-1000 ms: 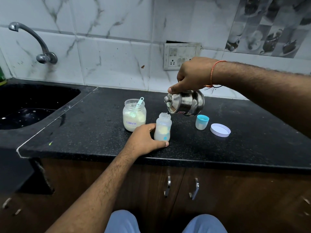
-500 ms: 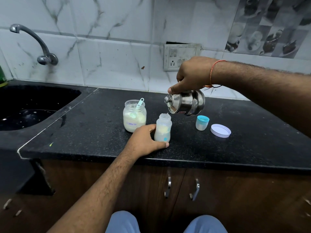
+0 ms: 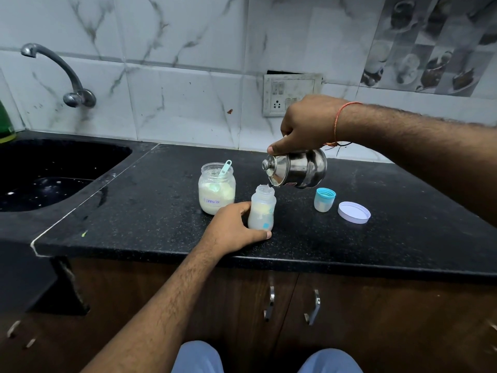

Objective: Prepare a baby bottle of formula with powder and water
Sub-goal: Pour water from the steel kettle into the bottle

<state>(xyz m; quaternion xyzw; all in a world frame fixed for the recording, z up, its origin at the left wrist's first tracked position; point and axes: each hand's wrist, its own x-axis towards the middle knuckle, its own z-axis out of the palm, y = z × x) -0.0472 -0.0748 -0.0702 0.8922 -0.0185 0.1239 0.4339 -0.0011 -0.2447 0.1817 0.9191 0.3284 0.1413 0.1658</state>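
A small translucent baby bottle (image 3: 262, 208) stands upright and uncapped on the black counter (image 3: 376, 238), with pale powder inside. My left hand (image 3: 233, 229) grips its lower part from the left. My right hand (image 3: 306, 125) holds a shiny steel pot (image 3: 298, 168) tipped on its side, thumb pressing the lid, its lip right over the bottle's mouth. Just left of the bottle stands an open glass formula jar (image 3: 216, 190) with a teal scoop (image 3: 225, 167) stuck in the powder.
The bottle's teal-ringed cap (image 3: 324, 199) and a white jar lid (image 3: 354, 212) lie to the right of the bottle. A black sink (image 3: 53, 168) with a wall tap (image 3: 61, 74) is at the left. The counter's front edge runs just below my left hand.
The steel pot has dipped slightly lower toward the bottle's mouth. Both hands keep their holds and the bottle has not moved.
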